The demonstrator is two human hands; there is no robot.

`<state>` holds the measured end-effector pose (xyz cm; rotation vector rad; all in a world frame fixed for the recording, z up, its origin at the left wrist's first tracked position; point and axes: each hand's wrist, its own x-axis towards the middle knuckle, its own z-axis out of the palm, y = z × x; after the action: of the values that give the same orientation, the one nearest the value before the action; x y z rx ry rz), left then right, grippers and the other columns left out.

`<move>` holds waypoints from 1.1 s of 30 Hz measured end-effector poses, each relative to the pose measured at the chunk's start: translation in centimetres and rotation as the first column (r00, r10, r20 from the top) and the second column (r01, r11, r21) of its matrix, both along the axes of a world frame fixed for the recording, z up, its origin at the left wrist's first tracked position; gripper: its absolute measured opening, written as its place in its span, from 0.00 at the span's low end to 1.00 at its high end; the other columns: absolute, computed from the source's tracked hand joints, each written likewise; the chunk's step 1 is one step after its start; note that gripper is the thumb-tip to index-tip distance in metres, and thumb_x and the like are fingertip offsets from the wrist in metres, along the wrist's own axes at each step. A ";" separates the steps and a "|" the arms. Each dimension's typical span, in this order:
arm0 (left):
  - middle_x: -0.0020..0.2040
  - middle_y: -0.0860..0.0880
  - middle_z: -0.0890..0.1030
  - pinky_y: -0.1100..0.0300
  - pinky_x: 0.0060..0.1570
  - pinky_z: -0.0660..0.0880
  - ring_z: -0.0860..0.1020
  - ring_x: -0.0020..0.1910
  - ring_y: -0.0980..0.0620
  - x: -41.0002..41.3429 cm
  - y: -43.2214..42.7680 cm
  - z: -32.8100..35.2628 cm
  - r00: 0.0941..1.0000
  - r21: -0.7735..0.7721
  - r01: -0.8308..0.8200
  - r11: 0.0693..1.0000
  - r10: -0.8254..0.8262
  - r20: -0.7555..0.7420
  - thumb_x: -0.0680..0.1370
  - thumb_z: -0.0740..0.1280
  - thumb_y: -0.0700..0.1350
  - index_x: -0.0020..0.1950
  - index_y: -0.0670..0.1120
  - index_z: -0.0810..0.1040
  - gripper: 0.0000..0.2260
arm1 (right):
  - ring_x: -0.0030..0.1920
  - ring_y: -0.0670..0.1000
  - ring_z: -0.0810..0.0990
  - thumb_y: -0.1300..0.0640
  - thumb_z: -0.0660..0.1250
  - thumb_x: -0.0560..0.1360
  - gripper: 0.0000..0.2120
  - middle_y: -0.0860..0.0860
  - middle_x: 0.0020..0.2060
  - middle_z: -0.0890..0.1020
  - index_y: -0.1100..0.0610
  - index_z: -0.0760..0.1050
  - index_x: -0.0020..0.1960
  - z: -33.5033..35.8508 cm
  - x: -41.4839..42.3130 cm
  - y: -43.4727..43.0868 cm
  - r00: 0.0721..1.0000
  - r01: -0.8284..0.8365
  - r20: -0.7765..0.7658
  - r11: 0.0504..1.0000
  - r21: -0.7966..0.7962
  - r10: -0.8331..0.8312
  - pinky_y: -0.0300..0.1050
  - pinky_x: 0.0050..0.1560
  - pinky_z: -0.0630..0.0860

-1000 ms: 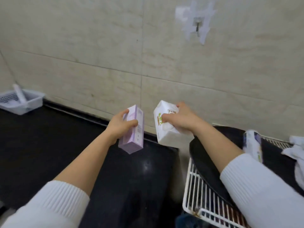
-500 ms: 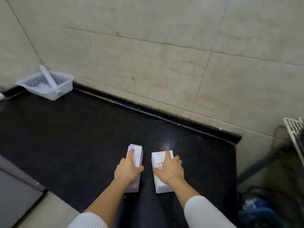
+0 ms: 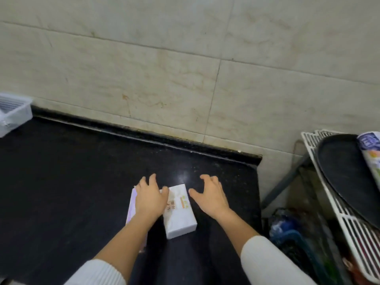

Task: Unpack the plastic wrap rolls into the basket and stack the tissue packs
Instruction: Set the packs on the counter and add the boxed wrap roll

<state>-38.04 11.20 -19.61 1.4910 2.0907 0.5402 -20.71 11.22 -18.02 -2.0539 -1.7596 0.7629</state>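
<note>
Tissue packs lie on the black counter, two of them side by side near its right end: a white tissue pack with a printed label on top, and a lilac tissue pack just to its left, long sides close together and possibly touching. Neither sits on the other, so the stacking part of the task is not yet done.

The left hand is spread over the lilac pack, palm down and fingers open, its thumb reaching onto the edge of the white one; it covers most of the lilac pack, and whether it presses on it or only hovers cannot be told. The right hand is wide open with fingers splayed, just beside the white pack and apart from it, holding nothing.

At the far left edge a white plastic basket stands on the counter against the tiled wall, well apart from the packs; its contents are cut off by the frame, so how many wrap rolls it holds is unclear. To the right, a white wire rack carries a dark tray and a printed package at the frame edge, which may be another pack waiting to be brought over.

Judging from this, both packs have reached the counter, and what remains is to set one on the other.
</note>
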 end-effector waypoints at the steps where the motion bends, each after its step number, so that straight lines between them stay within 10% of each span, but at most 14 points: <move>1: 0.75 0.39 0.60 0.45 0.67 0.64 0.57 0.73 0.39 1.7 0.6 1.1 0.999 0.041 0.037 0.998 -0.038 0.017 0.79 0.61 0.50 0.75 0.45 0.61 0.26 | 0.66 0.55 0.68 0.45 0.66 0.74 0.28 0.53 0.65 0.70 0.52 0.65 0.70 1.3 1.6 0.0 1.000 0.029 -0.002 0.998 0.054 -0.029 0.52 0.62 0.72; 11: 0.68 0.42 0.71 0.50 0.66 0.66 0.67 0.68 0.42 27.6 -1.3 11.0 0.814 0.396 0.472 0.788 -0.562 0.149 0.79 0.61 0.47 0.70 0.44 0.68 0.20 | 0.58 0.58 0.76 0.54 0.67 0.71 0.16 0.57 0.55 0.79 0.58 0.76 0.57 16.0 24.5 -4.6 0.921 0.315 0.056 0.821 0.477 -0.387 0.52 0.56 0.74; 18: 0.79 0.41 0.54 0.49 0.74 0.52 0.48 0.77 0.42 38.1 -4.5 11.9 0.773 0.295 0.567 0.770 -0.620 0.135 0.81 0.56 0.51 0.78 0.41 0.54 0.28 | 0.65 0.60 0.67 0.40 0.67 0.70 0.32 0.57 0.63 0.70 0.56 0.66 0.67 15.8 36.1 -8.2 0.753 0.463 0.426 0.864 0.199 -0.502 0.58 0.60 0.67; 27: 0.80 0.42 0.41 0.50 0.75 0.49 0.41 0.78 0.45 39.0 -4.9 11.2 0.809 0.284 0.520 0.805 -0.571 0.138 0.81 0.55 0.48 0.79 0.42 0.49 0.29 | 0.36 0.50 0.75 0.43 0.70 0.69 0.28 0.54 0.46 0.76 0.60 0.70 0.61 14.9 38.8 -7.1 0.830 0.557 0.020 0.830 0.012 -0.557 0.40 0.29 0.66; 33: 0.80 0.44 0.46 0.48 0.76 0.53 0.48 0.78 0.44 38.5 -4.5 11.5 0.763 0.285 0.550 0.785 -0.611 0.211 0.81 0.56 0.47 0.77 0.43 0.56 0.25 | 0.37 0.51 0.80 0.46 0.72 0.67 0.22 0.54 0.42 0.80 0.59 0.71 0.52 15.9 37.8 -7.2 0.786 0.571 -0.308 0.820 0.033 -0.535 0.42 0.31 0.72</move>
<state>0.46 6.67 -8.15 1.9338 1.2627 0.6886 17.12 4.02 -2.08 -2.0855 -0.9342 0.6917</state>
